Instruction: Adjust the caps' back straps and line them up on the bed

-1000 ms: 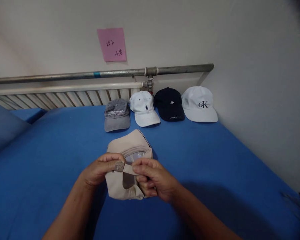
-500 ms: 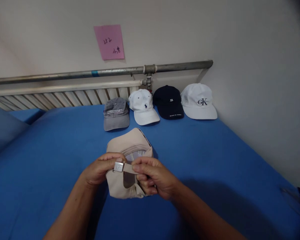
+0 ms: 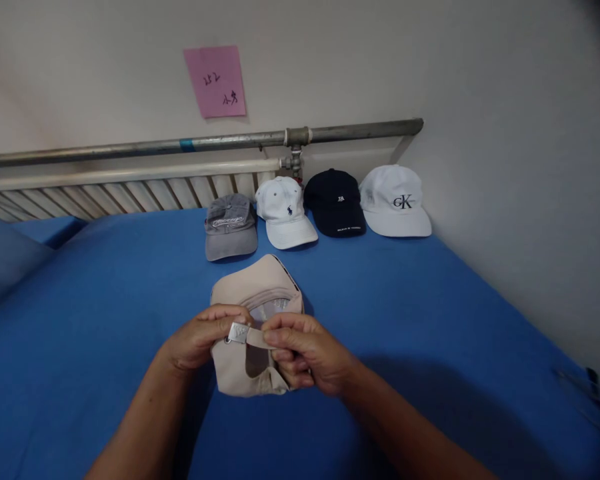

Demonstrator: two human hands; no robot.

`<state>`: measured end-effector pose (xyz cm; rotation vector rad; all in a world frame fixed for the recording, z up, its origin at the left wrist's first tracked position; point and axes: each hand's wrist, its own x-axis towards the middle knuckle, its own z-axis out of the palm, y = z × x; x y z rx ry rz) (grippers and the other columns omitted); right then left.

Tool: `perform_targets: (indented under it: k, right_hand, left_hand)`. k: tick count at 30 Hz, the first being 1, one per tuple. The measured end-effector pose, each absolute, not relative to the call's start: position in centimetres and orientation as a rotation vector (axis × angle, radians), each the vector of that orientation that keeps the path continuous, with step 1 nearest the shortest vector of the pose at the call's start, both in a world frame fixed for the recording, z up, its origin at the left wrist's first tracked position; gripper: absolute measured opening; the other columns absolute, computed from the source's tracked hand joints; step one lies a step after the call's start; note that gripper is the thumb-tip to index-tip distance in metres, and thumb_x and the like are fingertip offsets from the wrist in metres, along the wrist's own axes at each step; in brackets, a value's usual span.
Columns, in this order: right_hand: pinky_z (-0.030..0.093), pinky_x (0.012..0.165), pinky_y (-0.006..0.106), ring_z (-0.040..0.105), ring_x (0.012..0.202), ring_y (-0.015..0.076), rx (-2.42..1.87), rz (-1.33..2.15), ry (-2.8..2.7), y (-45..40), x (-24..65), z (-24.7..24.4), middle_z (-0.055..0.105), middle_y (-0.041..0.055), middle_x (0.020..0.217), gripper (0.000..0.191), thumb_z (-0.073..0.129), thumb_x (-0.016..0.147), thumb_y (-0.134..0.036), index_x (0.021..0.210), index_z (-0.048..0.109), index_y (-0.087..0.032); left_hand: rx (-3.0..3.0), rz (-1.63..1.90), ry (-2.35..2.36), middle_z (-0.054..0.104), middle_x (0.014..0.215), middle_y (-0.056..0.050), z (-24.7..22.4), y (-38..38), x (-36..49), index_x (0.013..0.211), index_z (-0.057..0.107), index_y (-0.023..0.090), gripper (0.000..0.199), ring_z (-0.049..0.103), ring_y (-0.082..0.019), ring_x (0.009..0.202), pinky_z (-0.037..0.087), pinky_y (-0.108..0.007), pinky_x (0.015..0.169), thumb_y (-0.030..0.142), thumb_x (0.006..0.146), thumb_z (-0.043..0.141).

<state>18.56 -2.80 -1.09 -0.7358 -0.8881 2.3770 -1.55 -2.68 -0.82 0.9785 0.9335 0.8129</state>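
A beige baseball cap (image 3: 253,277) is between my hands, its back opening facing me and its brim pointing away. My left hand (image 3: 200,337) grips the cap's left edge beside a square metal buckle (image 3: 239,333). Between thumb and fingers, my right hand (image 3: 307,350) pinches the beige strap (image 3: 258,339) that runs out of the buckle; its lower fingers curl at the cap's right side. Beyond them stand a grey cap (image 3: 231,227), a white cap with a small dark emblem (image 3: 286,213), a black cap (image 3: 335,203) and a white cap with large dark letters (image 3: 396,201).
A blue sheet (image 3: 105,320) covers the surface beneath everything. Behind the caps are a white radiator (image 3: 130,193) and a metal pipe (image 3: 230,141). A pink note (image 3: 215,81) is stuck on the wall. Thin dark objects (image 3: 587,397) lie at the right edge.
The whole view has shifted slightly. My hands keep the same hold on the cap, and the strap between buckle and right hand bows a little more.
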Motion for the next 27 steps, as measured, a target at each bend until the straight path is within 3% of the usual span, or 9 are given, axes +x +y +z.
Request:
perform_targets:
  k: [16, 21, 27]
  right_hand:
    - [0.012, 0.031, 0.016, 0.016, 0.035, 0.0016, -0.816, 2.373, -0.896, -2.80, 18.43, -0.42, 0.033, -0.0132, 0.046, 0.017, 0.068, 0.074, -0.027, 0.074, 0.052, -0.020]
    - [0.013, 0.031, 0.015, 0.016, 0.035, 0.0011, -0.823, 2.364, -0.892, -2.97, 18.27, -0.38, 0.033, -0.0136, 0.046, 0.021, 0.070, 0.072, -0.030, 0.074, 0.052, -0.020]
    - [0.017, 0.031, 0.015, 0.020, 0.035, 0.0006, -0.829, 2.260, -0.849, -3.49, 17.92, -0.45, 0.039, -0.0126, 0.049, 0.026, 0.072, 0.072, -0.034, 0.076, 0.050, -0.020]
  left_hand:
    - [1.042, 0.788, 0.993, 0.043, 0.055, 0.003, -0.93, -2.58, -1.35, 0.059, 0.058, 0.013, 0.034, 0.033, -0.009, 0.052, 0.026, -0.022, 0.049, 0.042, 0.067, 0.075]
    - [1.031, 0.776, 0.987, 0.043, 0.055, 0.003, -1.01, -2.51, -1.22, 0.060, 0.058, 0.014, 0.039, 0.033, -0.009, 0.051, 0.027, -0.021, 0.049, 0.047, 0.063, 0.078]
    - [1.043, 0.810, 0.991, 0.043, 0.057, 0.003, -0.96, -2.54, -1.12, 0.063, 0.059, 0.014, 0.035, 0.033, -0.009, 0.053, 0.028, -0.020, 0.049, 0.045, 0.070, 0.074]
